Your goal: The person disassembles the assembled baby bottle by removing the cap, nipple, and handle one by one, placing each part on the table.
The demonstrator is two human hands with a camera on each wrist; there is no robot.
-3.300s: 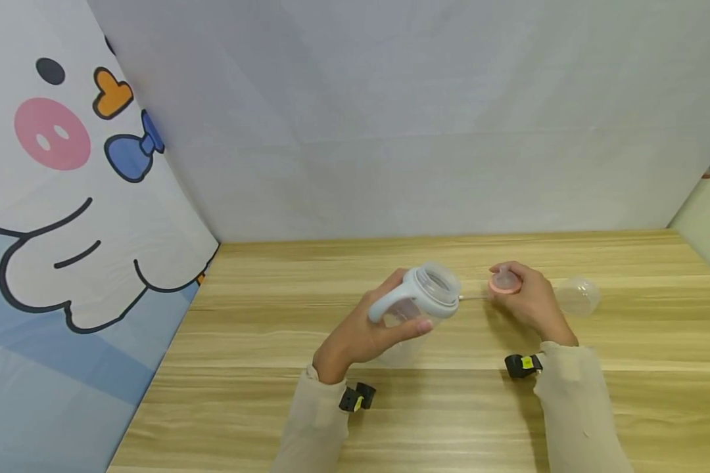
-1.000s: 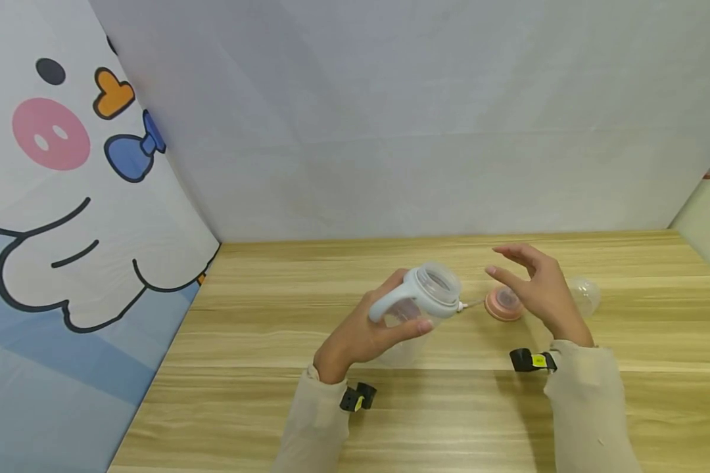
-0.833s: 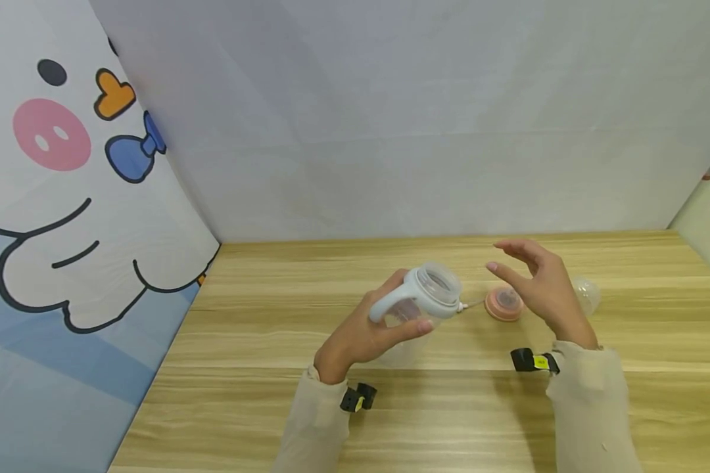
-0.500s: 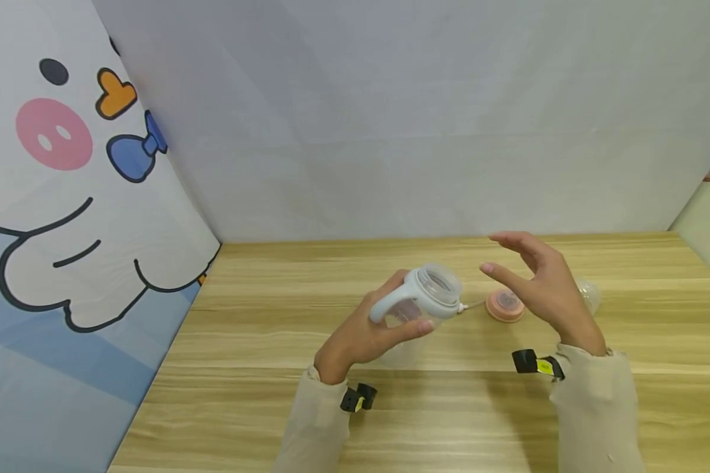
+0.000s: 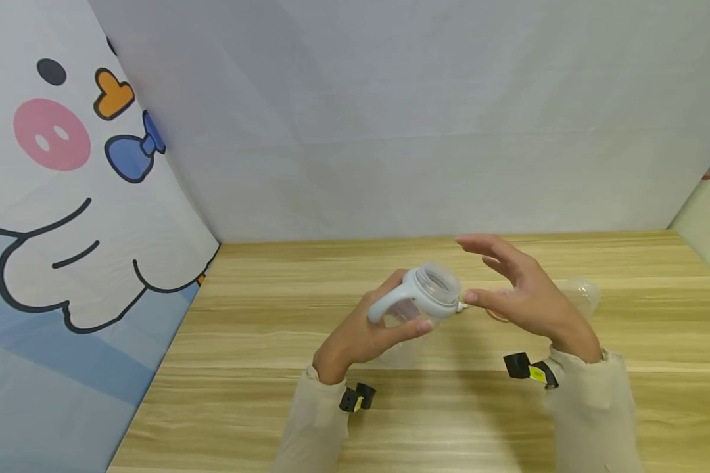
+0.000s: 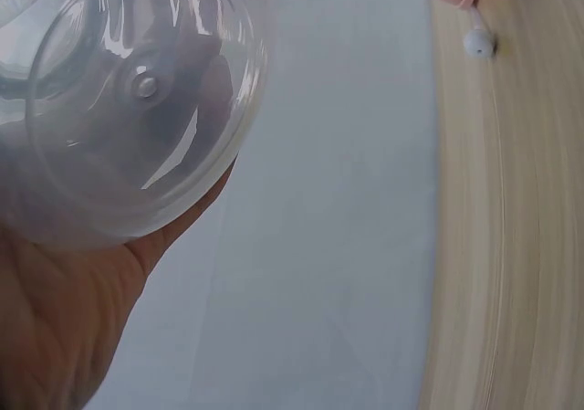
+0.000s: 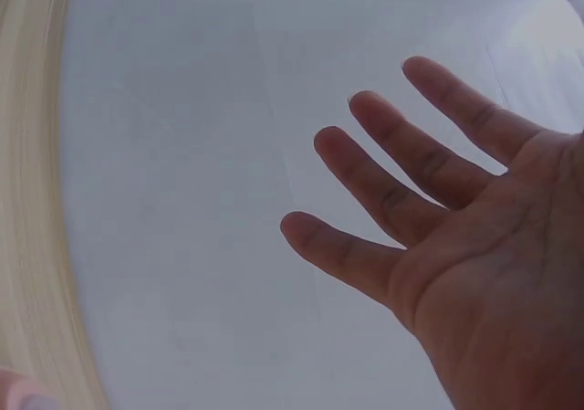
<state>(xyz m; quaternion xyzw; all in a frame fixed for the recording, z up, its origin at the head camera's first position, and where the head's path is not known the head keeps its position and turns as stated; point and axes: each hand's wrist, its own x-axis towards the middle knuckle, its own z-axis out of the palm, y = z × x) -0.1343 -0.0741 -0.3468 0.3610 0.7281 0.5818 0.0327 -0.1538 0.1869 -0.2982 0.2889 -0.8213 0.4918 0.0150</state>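
Note:
My left hand [image 5: 363, 332] grips a clear baby bottle [image 5: 432, 292] with a pale blue handled collar, its uncovered mouth tipped up and to the right. The bottle's clear round base [image 6: 146, 86] fills the upper left of the left wrist view. My right hand [image 5: 523, 289] hovers to the right of the bottle, apart from it, fingers spread and holding nothing; its palm [image 7: 511, 282] shows in the right wrist view. Behind and below that hand, mostly hidden, lies the pink nipple ring [image 5: 498, 316]. A thin straw with a white weighted end [image 6: 479, 43] reaches from it toward the bottle.
A clear domed cap [image 5: 582, 295] lies on the wooden table [image 5: 260, 368] right of my right hand. A pale cloth wall [image 5: 390, 131] rises along the table's back edge. A cartoon-printed cloth [image 5: 94, 249] hangs at the left.
My right hand has let go of the pink nipple ring, leaving it on the table. It rose with fingers spread, then moved left toward the bottle. My left hand stays still with the bottle.

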